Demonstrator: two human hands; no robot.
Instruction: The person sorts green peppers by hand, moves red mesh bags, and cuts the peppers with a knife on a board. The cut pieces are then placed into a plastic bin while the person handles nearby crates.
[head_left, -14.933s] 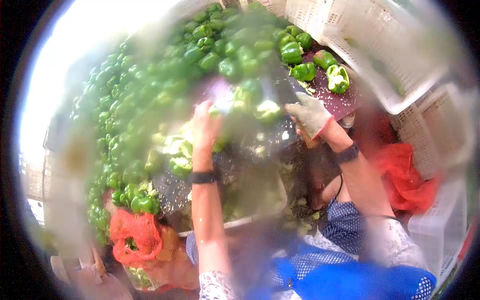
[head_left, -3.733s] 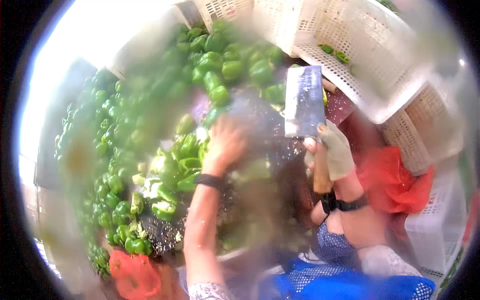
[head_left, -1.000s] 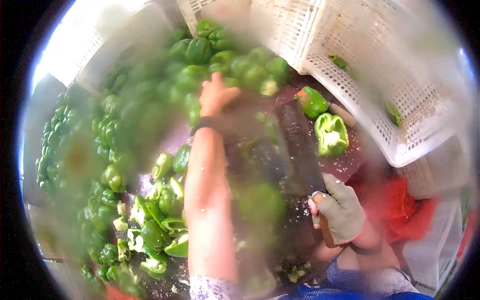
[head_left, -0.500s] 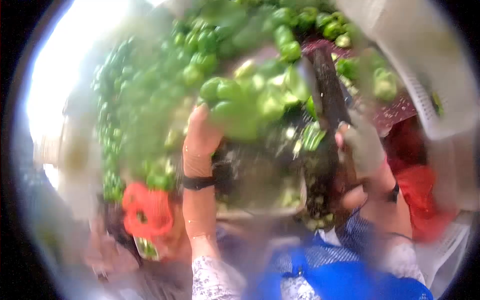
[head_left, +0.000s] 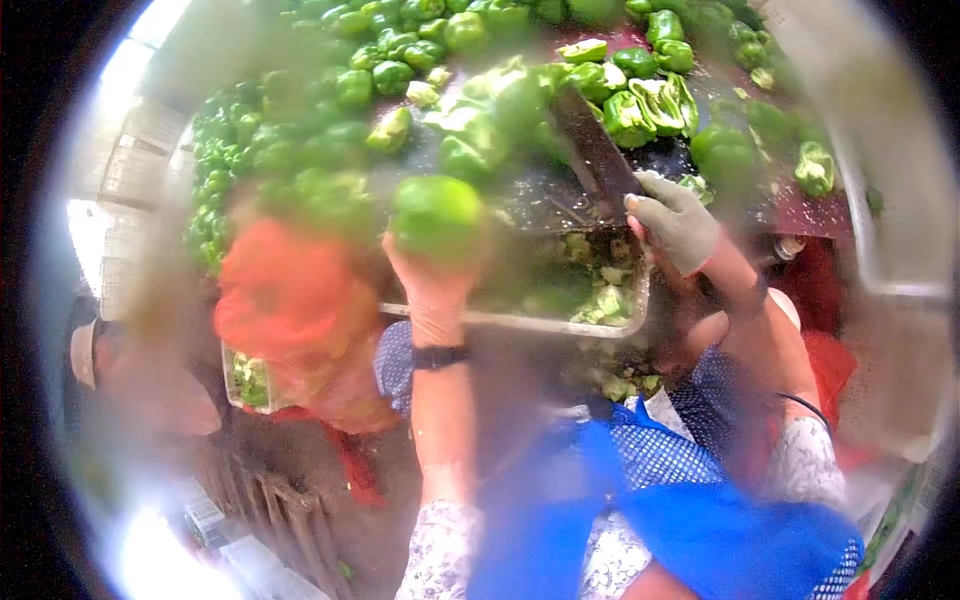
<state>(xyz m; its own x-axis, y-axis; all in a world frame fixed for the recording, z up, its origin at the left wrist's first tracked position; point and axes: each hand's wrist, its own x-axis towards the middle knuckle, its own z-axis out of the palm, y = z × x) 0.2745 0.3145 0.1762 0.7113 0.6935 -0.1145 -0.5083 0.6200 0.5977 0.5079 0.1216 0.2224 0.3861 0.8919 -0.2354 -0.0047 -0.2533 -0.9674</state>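
My left hand (head_left: 437, 275) is closed around a whole green bell pepper (head_left: 437, 212), holding it up in front of me; lens blur softens its outline. In a pale glove, my right hand (head_left: 682, 222) grips a knife (head_left: 592, 145) with a broad dark blade pointing up and to the left. The fingers wrap its handle, mostly hiding it. Beyond the blade lie halved bell peppers (head_left: 655, 108) with their pale insides showing. Blurred cut peppers (head_left: 480, 125) sit past my left hand. A pale-rimmed bin (head_left: 520, 323) just in front of me contains pepper scraps (head_left: 605, 302).
A large heap of green peppers (head_left: 300, 130) covers the far and left side. To my left is a person in a red head covering (head_left: 280, 285), close to a small container of pepper pieces (head_left: 248, 380). A pale edge (head_left: 850, 190) borders the right side.
My view has shifted, bringing the red head covering nearer my left hand. The knife blade now tilts further left. My left hand still holds a pepper.
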